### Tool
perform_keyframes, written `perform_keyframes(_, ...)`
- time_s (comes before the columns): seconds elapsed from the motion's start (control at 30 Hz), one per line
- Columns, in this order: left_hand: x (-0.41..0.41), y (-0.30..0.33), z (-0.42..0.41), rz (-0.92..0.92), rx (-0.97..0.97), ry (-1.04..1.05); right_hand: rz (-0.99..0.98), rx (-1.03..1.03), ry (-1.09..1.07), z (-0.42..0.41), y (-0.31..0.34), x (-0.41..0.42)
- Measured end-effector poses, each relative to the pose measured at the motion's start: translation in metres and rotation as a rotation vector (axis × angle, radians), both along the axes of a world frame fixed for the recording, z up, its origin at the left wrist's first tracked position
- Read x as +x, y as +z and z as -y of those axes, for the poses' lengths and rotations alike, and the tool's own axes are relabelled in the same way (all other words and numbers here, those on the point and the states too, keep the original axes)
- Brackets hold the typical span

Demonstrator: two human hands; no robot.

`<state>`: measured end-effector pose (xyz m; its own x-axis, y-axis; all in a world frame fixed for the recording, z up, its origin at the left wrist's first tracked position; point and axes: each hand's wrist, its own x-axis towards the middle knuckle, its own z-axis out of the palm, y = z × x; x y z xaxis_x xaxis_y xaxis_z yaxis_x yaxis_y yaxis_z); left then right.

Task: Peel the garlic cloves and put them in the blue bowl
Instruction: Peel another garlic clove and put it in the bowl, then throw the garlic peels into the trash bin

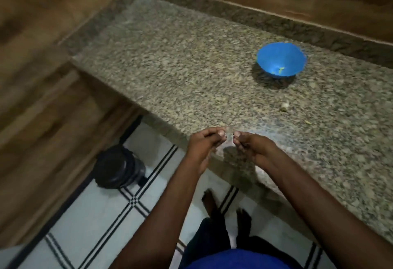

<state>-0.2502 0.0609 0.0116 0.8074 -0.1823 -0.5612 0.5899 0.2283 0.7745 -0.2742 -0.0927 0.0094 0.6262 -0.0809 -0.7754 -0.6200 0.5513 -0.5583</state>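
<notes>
The blue bowl stands on the granite counter at the far right, with one small pale piece at its bottom. My left hand and my right hand hover over the counter's near edge, fingertips facing each other and almost touching. Both have their fingers curled in a pinch. A thin, faint pale strip of garlic skin seems to stretch between the two pinches. No whole clove shows; the picture is blurred here.
Small pale scraps lie on the counter to the right, between my hands and the bowl. A dark round bin stands on the tiled floor to the left, beside the wooden cabinet. My bare feet show below the counter edge.
</notes>
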Motion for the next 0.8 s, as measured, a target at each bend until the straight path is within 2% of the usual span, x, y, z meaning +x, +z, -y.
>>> perform_keyframes(0.27,0.007,-0.006,-0.155,-0.024,-0.064,0.310,0.025,0.040,0.256,-0.139,-0.012,0.046)
perform_keyframes(0.43,0.031,-0.016,-0.285,0.000,-0.089,0.470,0.027,0.098,0.382,-0.256,-0.019,0.085)
perform_keyframes(0.63,0.060,-0.037,-0.459,-0.037,-0.082,0.483,-0.040,0.203,0.433,-0.430,-0.043,0.127)
perform_keyframes(0.8,0.072,-0.058,-0.557,-0.120,-0.080,0.492,-0.109,0.217,0.421,-0.542,-0.066,0.148)
